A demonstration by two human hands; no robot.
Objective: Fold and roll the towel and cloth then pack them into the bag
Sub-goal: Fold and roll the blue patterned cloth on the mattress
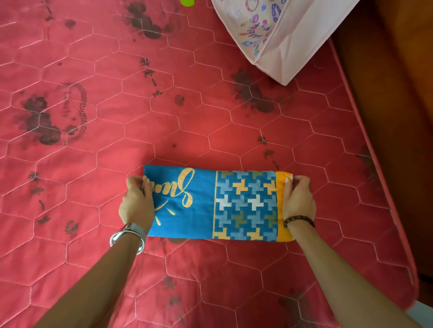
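A blue and yellow towel (218, 203), folded into a long flat strip, lies across the red quilted mattress (93, 117). It has yellow script on its left half and a cross pattern on its right half. My left hand (138, 201) grips the towel's left end, thumb on top. My right hand (297, 199) grips the yellow right end the same way. A pale pink bag (288, 39) with a coloured print lies at the far right of the mattress, well beyond the towel. No second cloth is in view.
The mattress edge (375, 164) runs down the right side, with a brown wooden surface (398, 93) beyond it. A small green object (187, 2) shows at the top edge. A watch sits on my left wrist, a bead bracelet on my right.
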